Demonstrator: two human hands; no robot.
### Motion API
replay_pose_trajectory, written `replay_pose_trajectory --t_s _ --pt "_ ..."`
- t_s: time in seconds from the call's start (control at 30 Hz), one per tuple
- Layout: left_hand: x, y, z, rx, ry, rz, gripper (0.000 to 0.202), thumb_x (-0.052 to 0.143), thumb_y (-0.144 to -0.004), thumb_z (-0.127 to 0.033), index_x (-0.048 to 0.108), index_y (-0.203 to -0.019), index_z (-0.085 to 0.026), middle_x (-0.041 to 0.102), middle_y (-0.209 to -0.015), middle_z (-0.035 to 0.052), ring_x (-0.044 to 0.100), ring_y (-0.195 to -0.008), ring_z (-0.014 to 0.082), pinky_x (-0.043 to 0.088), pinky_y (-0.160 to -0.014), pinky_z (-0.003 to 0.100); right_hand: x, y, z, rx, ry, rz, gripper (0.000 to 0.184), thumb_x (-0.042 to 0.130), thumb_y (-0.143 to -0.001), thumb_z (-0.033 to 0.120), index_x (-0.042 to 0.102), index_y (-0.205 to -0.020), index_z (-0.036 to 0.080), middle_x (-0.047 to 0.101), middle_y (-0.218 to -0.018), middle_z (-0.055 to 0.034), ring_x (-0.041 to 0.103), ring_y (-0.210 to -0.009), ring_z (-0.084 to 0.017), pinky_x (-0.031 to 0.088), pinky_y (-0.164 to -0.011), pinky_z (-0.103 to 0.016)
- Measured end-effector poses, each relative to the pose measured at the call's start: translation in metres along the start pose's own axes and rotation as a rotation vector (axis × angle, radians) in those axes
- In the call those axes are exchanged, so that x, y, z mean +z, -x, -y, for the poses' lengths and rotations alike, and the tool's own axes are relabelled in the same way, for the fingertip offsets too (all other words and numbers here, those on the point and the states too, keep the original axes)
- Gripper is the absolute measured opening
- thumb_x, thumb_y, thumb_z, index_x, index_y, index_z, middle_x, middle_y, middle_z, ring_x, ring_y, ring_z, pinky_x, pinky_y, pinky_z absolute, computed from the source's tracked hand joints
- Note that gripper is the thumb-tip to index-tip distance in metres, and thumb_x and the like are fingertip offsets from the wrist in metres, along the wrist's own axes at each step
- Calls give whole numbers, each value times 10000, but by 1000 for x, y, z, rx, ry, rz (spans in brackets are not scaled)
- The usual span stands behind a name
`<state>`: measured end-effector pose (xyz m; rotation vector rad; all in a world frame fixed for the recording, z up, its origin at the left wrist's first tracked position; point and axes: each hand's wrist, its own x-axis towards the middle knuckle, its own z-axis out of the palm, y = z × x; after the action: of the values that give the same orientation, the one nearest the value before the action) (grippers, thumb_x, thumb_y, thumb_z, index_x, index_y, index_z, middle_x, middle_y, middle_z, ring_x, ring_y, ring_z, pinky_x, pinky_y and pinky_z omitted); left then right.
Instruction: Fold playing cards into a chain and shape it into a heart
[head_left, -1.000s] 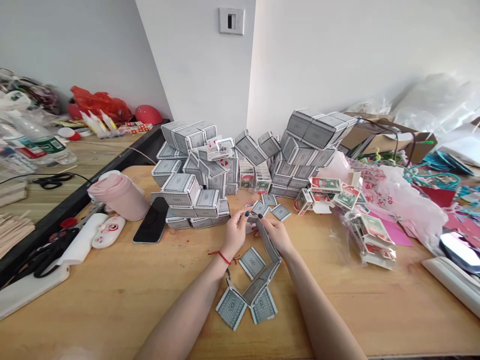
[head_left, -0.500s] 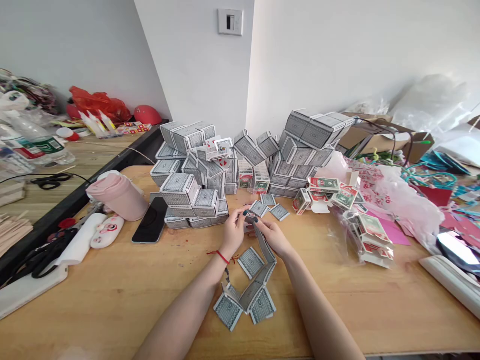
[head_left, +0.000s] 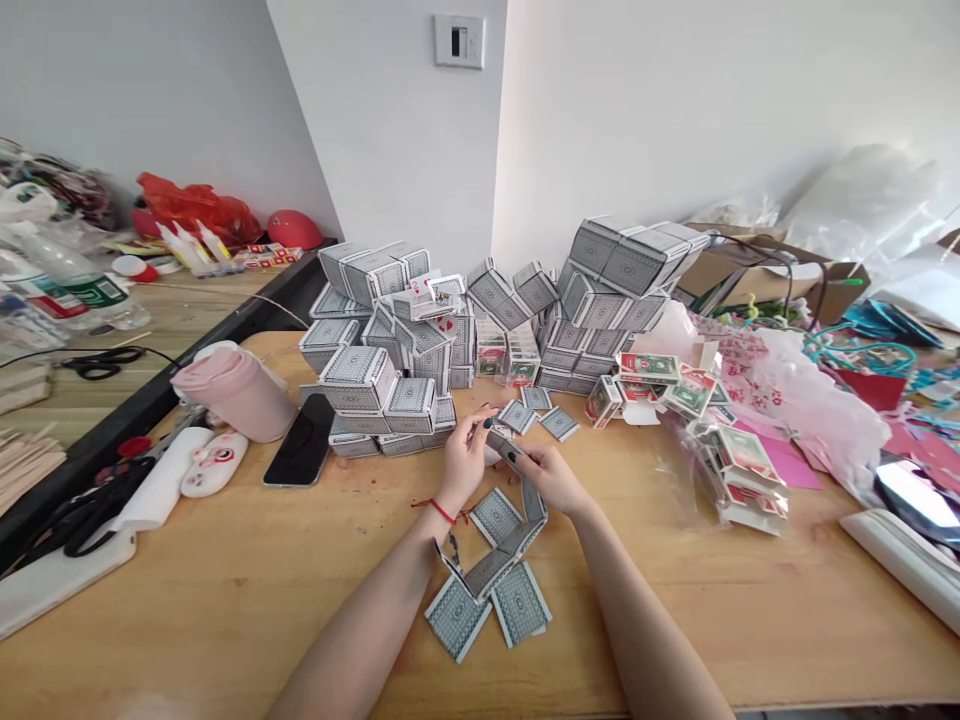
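Observation:
My right hand (head_left: 553, 478) grips the upper end of a strip of joined, folded playing cards (head_left: 499, 562), which curves down toward me and back to the left. My left hand (head_left: 466, 455) is at the same end, its thumb and fingers pinched together at the card's left edge; part of the grip is hidden. Beneath and beside the strip lie folded playing cards: one (head_left: 496, 517) inside its curve, one (head_left: 458, 618) at the lower left and another (head_left: 522, 604) at the lower right. Several more cards (head_left: 517, 416) rest just beyond my fingers.
Stacked card boxes (head_left: 360, 380) stand behind at the left, with another stack (head_left: 600, 310) at the right. A phone (head_left: 301, 442), a pink cup (head_left: 238, 392) and a white mouse (head_left: 215, 464) sit left. Opened card packs (head_left: 739, 470) and plastic bags (head_left: 795, 390) lie right.
The strip's lower part has lifted and shifted slightly left, showing more of the cards under it. My left fingers have moved slightly left, and the strip's held end has tilted.

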<state>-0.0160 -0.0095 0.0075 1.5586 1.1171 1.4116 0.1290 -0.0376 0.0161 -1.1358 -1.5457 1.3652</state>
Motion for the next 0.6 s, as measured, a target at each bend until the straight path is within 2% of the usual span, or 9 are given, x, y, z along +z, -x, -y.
replay_pose_trajectory --t_s 0.23,0.37,0.47,0.6 --pt "-1 1 -3 6 -46 30 231 404 -861 -287 596 -939 -185 598 -1110 76 508 -1098 172 373 -944 326 1 1 4 -5 17 -18 251 481 -783 347 646 -742 163 626 -700 -30 533 -598 -147 454 -571 -278" --pt "-1 3 -4 11 -59 42 239 404 -862 -307 604 -930 -197 631 -1039 54 547 -1033 165 405 -907 309 3 1 6 28 -13 -61 265 512 -756 399 653 -728 177 606 -653 -13 504 -544 -134 429 -535 -263" --pt "1 6 -5 -6 -39 93 272 391 -864 -333 607 -966 -202 647 -1002 50 585 -959 164 440 -864 308 4 -2 5 49 -78 -145 316 531 -727 473 650 -815 194 586 -650 -4 493 -542 -135 433 -532 -266" --pt "5 10 -7 11 46 220 349 347 -877 -352 583 -1074 -188 598 -1135 64 531 -1075 178 402 -940 338 2 -3 7 44 -182 -274 396 535 -714 516 608 -945 203 551 -659 -3 493 -575 -137 436 -514 -251"
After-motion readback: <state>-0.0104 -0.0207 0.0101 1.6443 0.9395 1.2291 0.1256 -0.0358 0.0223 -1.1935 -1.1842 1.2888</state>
